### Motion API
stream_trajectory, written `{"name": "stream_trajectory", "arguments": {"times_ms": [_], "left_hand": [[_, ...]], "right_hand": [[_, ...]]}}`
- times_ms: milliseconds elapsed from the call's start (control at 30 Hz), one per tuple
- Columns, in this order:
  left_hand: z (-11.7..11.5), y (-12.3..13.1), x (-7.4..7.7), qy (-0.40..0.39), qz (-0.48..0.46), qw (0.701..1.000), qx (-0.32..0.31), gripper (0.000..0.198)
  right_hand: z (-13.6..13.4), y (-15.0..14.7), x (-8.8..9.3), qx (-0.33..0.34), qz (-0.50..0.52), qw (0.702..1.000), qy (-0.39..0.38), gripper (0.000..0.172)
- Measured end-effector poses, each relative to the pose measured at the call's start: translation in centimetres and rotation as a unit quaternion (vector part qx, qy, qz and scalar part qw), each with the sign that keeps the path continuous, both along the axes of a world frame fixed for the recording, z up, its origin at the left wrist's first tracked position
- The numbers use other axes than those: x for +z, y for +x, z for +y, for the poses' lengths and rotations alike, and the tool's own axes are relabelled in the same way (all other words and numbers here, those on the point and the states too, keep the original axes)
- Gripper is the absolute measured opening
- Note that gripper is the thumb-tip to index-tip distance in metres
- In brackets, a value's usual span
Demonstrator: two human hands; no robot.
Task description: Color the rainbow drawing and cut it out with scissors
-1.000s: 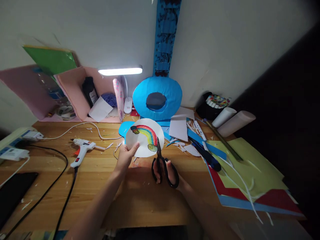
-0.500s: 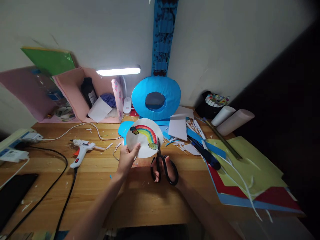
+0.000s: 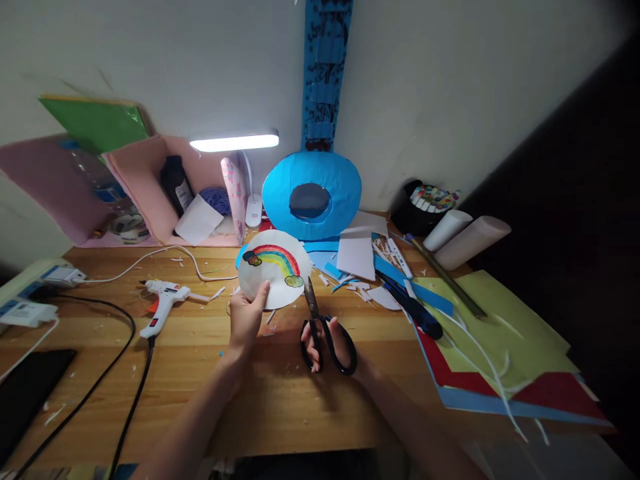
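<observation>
My left hand (image 3: 249,315) pinches the lower edge of a round piece of white paper (image 3: 265,283), thumb on its front face. A rainbow with a cloud at each end is drawn on the paper. My right hand (image 3: 333,340) has its fingers through the black handles of a pair of scissors (image 3: 311,300). The blades point up, close to the right edge of the paper, and look nearly closed. Whether they touch the paper I cannot tell. Behind stands a blue oval paper piece (image 3: 345,193) with a dark window in its middle.
A white glue gun (image 3: 167,300) with a black cord lies at left. Paper scraps, a white card (image 3: 356,255) and a dark blue cutter (image 3: 415,310) lie right of centre. Coloured sheets (image 3: 500,333) cover the right side. A lit lamp (image 3: 235,143) stands beside pink boxes (image 3: 135,167).
My left hand has moved the paper disc left and slightly up, away from the scissors. The blades no longer overlap the disc and have swung slightly left; my right hand stays nearly in place.
</observation>
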State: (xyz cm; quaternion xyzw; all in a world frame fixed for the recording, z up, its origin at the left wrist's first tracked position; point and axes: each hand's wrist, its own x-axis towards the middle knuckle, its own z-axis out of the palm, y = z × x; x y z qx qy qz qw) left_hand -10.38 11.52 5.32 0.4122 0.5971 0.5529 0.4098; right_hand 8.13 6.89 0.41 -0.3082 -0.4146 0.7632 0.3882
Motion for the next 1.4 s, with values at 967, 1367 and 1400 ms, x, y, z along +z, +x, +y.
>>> {"name": "stream_trajectory", "arguments": {"times_ms": [967,1367,1400], "left_hand": [[-1.2,1.7,0.4,-0.075,-0.077,0.986,-0.131,0.013],[-1.5,2.1,0.9,-0.071,-0.1,0.985,-0.123,0.016],[-1.5,2.0,0.8,-0.069,-0.104,0.985,-0.121,0.016]], "right_hand": [[0.1,0.2,1.5,-0.097,-0.063,0.99,0.079,0.074],[0.0,-0.1,3.2,-0.103,-0.107,0.982,0.117,0.071],[0.0,-0.1,3.3,-0.104,-0.11,0.981,0.12,0.071]]}}
